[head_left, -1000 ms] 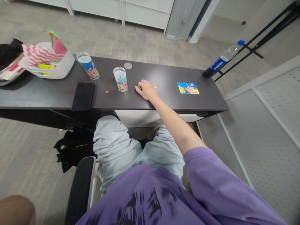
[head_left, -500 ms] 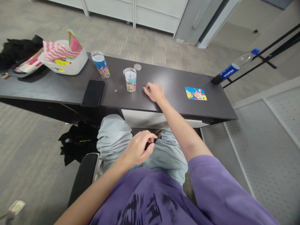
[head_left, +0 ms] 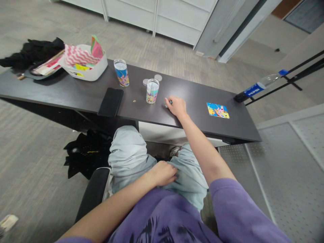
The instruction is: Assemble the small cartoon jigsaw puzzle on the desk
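On the dark desk [head_left: 192, 91], the side of my right hand [head_left: 178, 106] rests with its fingers curled in. Small bluish pieces [head_left: 166, 106], like tiny jigsaw puzzle pieces, show at its thumb and fingertips; the palm is hidden. Left of this hand stands a clear-topped cartoon tube [head_left: 152, 91], and behind it lie two round silver lids [head_left: 158, 77]. A taller cartoon tube [head_left: 122, 73] stands further left. My left hand [head_left: 163, 173] lies loosely over my thigh, holding nothing that I can see. To the right is a cartoon picture card [head_left: 218, 110].
A black phone [head_left: 110, 102] overlaps the desk's front edge. At the left end are a white basket [head_left: 97, 70] of packets and a tray heaped with black cloth [head_left: 35, 50]. A Pepsi bottle [head_left: 254, 89] stands at the right end. A small tan bit [head_left: 134, 101] lies near the phone.
My left hand has dropped from above my lap onto my thigh. My right hand stays at the same desk spot, with the small pieces now showing more. The view has shifted slightly.
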A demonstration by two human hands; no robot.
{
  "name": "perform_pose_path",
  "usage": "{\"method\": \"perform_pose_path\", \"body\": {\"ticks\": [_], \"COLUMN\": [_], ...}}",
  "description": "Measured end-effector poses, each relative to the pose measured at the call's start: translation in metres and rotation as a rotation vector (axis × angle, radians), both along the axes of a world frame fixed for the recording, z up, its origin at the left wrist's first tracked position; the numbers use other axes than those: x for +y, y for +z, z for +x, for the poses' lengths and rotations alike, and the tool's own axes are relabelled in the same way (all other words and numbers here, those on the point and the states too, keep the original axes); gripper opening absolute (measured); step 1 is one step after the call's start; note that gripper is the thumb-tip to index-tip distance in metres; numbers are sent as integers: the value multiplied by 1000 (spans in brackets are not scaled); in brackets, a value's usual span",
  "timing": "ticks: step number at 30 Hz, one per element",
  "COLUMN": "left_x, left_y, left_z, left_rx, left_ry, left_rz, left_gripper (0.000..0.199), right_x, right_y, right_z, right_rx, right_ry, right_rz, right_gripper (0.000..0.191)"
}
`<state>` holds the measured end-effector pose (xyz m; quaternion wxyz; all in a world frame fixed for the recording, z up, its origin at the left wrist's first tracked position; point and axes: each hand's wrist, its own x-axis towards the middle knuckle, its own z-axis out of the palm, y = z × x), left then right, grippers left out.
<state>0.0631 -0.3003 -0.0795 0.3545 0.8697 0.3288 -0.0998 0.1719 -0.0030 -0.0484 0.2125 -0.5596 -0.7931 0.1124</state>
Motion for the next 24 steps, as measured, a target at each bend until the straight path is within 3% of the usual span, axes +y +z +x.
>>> {"method": "perform_pose_path", "body": {"ticks": [6, 12, 14, 16, 19, 24], "left_x": [14, 11, 9, 9, 10, 11], "left_y": [-12, -19, -20, -20, -18, -18], "left_z": [-6, -3, -1, 0, 0, 0], "left_rx": [30, 67, 73, 73, 71, 60], "left_ry": [41, 36, 26, 23, 36, 46], "left_rz": [38, 20, 6, -3, -2, 2], "left_gripper": [38, 39, 41, 42, 43, 44], "right_x": [8, 58, 77, 92, 104, 113], "right_y": [8, 49, 66, 79, 88, 83], "right_z": [-4, -44, -64, -84, -108, -118], "right_rx": [196, 918, 1165, 1289, 1338, 1204], "right_ry": [-111, -177, -62, -48, -79, 44], "right_rz": [15, 93, -15, -106, -177, -182], "right_gripper": [61, 79, 79, 82, 87, 93]}}
